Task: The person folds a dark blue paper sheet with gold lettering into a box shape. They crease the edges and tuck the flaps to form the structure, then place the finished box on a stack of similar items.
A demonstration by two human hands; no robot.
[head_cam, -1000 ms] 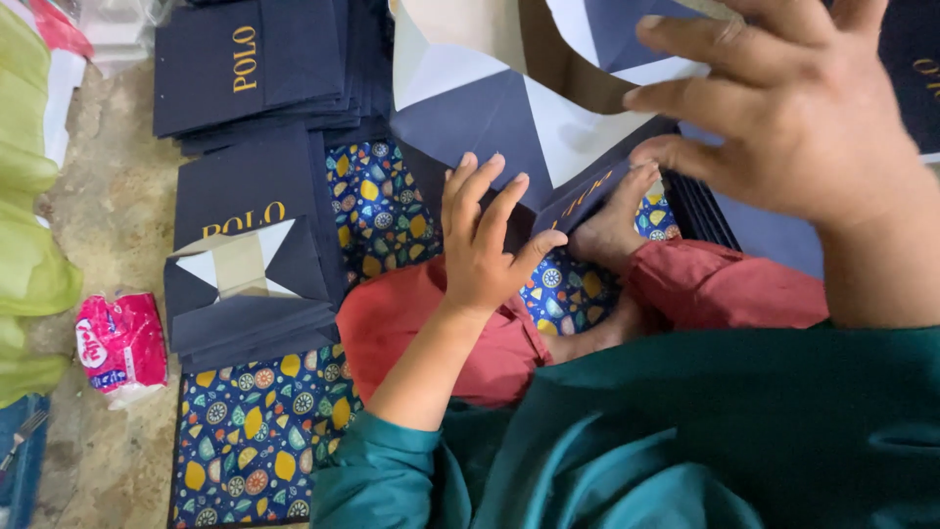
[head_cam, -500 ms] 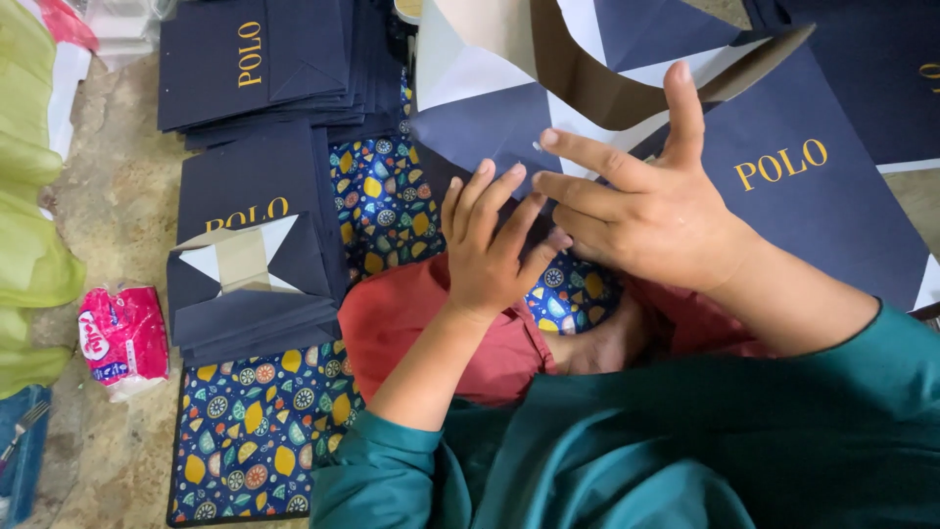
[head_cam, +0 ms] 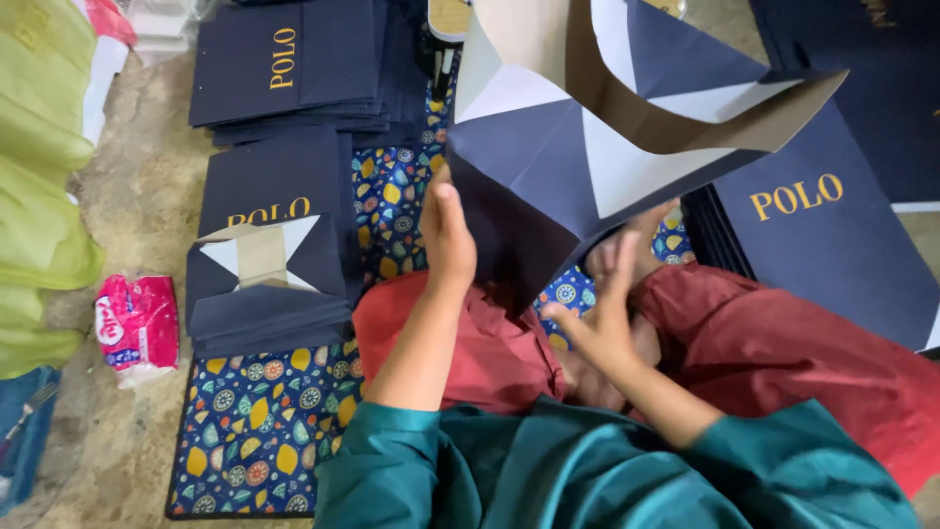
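Overhead, a navy paper bag (head_cam: 607, 147) is held up over the lap, its folded base turned toward the camera and its open mouth tilted toward 1 o'clock. The bag's lower left edge is gripped by the left hand (head_cam: 447, 235), whose fingers are closed along the fold at about 9 o'clock of the bag. The right hand (head_cam: 609, 294) is seen under the bag's lower edge at 6 o'clock, fingers spread and loosely open; whether the paper is touched by it cannot be told, since its fingertips are hidden behind the bag.

Room is tight on most sides. A stack of flat bags (head_cam: 822, 235) lies at 3 o'clock, its near edge just beside the right knee. Another flat stack (head_cam: 294, 64) lies at 11 o'clock, and a pile with folded bases upward (head_cam: 264, 284) sits at 9 o'clock on a patterned mat (head_cam: 245, 431). Bare mat is left between that pile and the left forearm. Farther out at 9 o'clock, a pink packet (head_cam: 137, 323) and green bags (head_cam: 39, 186) rest on the stone floor (head_cam: 147, 196).
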